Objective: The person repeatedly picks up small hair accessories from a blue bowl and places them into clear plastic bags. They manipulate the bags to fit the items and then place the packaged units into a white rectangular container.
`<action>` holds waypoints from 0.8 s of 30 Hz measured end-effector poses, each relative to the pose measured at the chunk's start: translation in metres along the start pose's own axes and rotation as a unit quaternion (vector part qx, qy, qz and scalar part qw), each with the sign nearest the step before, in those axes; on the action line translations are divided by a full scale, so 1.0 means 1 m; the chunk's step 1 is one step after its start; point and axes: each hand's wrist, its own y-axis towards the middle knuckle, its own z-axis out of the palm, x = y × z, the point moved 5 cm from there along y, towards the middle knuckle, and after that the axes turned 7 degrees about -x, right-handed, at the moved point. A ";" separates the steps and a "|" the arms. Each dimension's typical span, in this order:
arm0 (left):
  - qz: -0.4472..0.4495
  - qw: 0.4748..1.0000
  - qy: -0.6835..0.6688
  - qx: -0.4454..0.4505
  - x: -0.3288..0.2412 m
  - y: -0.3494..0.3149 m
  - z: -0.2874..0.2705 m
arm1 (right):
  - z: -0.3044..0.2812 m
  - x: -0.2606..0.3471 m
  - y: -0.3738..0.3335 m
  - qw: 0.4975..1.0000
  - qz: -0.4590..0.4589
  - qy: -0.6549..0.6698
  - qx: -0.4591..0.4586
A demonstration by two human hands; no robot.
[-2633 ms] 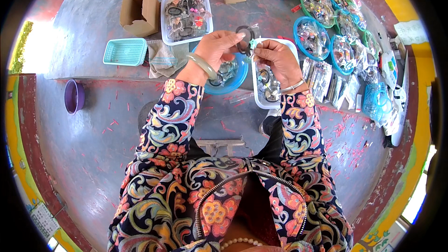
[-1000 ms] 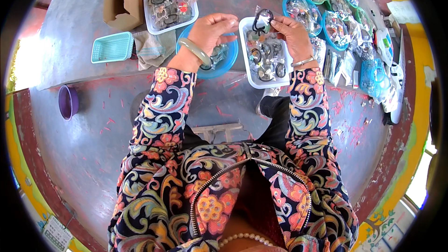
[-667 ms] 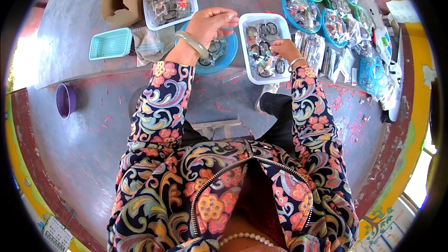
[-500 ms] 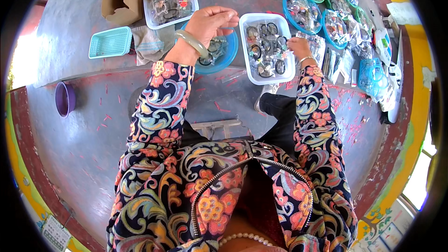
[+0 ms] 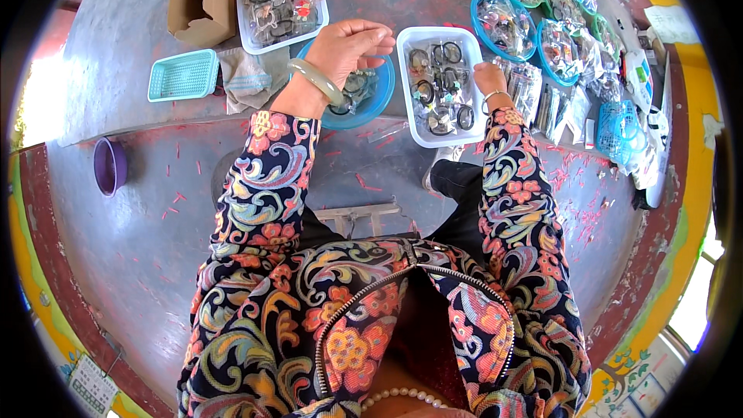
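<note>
My left hand, a pale bangle on its wrist, hovers over a round blue basin that holds small clear bags. Its fingers are bent and the thumb meets them; whatever may be between them is too small to make out. At the right rim of a white plastic tray is my right hand, closed, its fingertips largely hidden. Inside that tray lie several clear packets with dark hair ties.
A second white tray of bagged hair ties stands at the back, beside an open cardboard box. A turquoise basket and grey cloth lie left. Round baskets and clear packages crowd the right. A purple tub sits lower left.
My right hand has drawn its fingers in and shifted slightly left along the tray's rim. My left hand has dipped a little, its fingers still bent.
</note>
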 end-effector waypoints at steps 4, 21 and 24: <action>0.001 1.000 -0.008 -0.009 -0.001 0.003 -0.002 | -0.045 0.015 0.003 0.977 0.061 0.202 -0.018; -0.052 0.934 0.275 -0.220 0.081 0.068 -0.134 | -0.159 0.158 -0.096 0.723 0.076 0.676 0.121; 0.047 0.771 0.617 -0.149 0.116 0.080 -0.125 | -0.160 0.155 -0.092 0.718 0.075 0.680 0.125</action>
